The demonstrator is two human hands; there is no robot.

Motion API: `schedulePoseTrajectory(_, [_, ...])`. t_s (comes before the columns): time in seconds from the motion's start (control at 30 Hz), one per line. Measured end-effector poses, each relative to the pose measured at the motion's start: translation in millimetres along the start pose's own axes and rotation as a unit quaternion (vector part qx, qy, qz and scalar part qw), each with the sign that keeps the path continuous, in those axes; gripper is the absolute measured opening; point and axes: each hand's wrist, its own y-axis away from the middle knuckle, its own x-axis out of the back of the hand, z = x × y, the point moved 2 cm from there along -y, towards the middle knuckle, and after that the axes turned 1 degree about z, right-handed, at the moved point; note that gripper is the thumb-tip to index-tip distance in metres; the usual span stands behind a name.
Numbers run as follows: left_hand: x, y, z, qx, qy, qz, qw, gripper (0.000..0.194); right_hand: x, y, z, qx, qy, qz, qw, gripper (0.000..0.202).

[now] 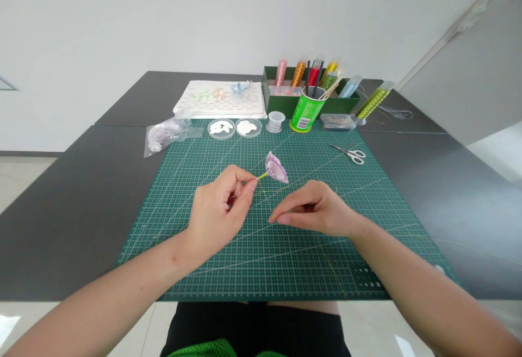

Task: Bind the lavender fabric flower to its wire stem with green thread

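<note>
The flower [277,167] is small, with pale lilac petals cupped closely around one another, their outer faces catching the light and looking nearly white along some edges, while the folds between them are a deeper mauve. Its head is tilted, leaning up and to the right, and narrows at the base into a slim yellow-green stem [262,176]. It is held in the air above the green cutting mat [163,215], near the middle of the surface [49,226]. The left hand [218,204] has the stem pinched between thumb and forefinger, the tips closed firmly on it just below the bloom, so that the petals stand clear beyond the fingertips and only a short length of stem shows between. A thin end of something pale shows within the curl of the same fingers, too small to make out. The right hand [316,210] is below and to the right of the bloom, apart from the petals; its thumb and forefinger are drawn nearly together, pointing toward the left hand. A faint line runs between the two hands, but whether it is a thread in the right fingers or a mark on the mat I cannot tell. White-handled scissors [350,154] lie farther off, to the right.
</note>
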Motion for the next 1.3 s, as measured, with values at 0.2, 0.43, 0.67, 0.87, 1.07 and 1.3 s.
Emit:
schedulePoseTrajectory(0.2, [-0.4, -4, -5, 0.050, -0.003, 0.002, 0.999, 0.015, -1, 2, -10, 0.047, -0.004, 0.011, 0.999, 0.011])
schedulePoseTrajectory(0.43, [-10.9, -1, -12, 0.079, 0.007, -0.118, 0.990, 0.015, 7, 8, -21, 0.082, -0.024, 0.102, 0.991, 0.010])
schedulePoseTrajectory(0.67, [-18.1, 6, -7, 0.076, 0.047, -0.240, 0.967, 0.014, 11, 11, -12, 0.073, -0.056, 0.163, 0.982, 0.020])
schedulePoseTrajectory(0.87, [-18.9, 7, -3, 0.054, 0.073, -0.277, 0.957, 0.012, 18, 11, 4, 0.056, -0.065, 0.175, 0.981, 0.065])
schedulePoseTrajectory(1.07, [-16.3, 3, 1, 0.017, 0.112, -0.246, 0.963, 0.015, 20, 6, 15, -0.012, -0.046, 0.175, 0.983, 0.076])
schedulePoseTrajectory(1.3, [-11.5, 1, 3, 0.019, 0.106, -0.204, 0.973, 0.013, 17, -1, 20, -0.095, -0.063, 0.154, 0.982, 0.083])
